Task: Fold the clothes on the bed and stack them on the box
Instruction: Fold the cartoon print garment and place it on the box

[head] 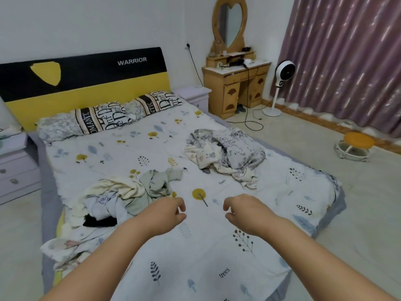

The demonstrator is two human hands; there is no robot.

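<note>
Hovering over bed [217,246]: left hand [167,213], right hand [243,210], grips loosely curled, seemingly empty; clothes [130,192] beside left.

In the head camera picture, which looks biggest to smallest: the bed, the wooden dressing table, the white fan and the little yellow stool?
1. bed
2. dressing table
3. fan
4. stool
The fan and stool fill similar areas, so their order is unsure.

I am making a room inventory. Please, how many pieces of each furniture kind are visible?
Bed: 1
Nightstands: 2
Dressing table: 1
Stool: 1
Standing fan: 1
Total: 6
</note>
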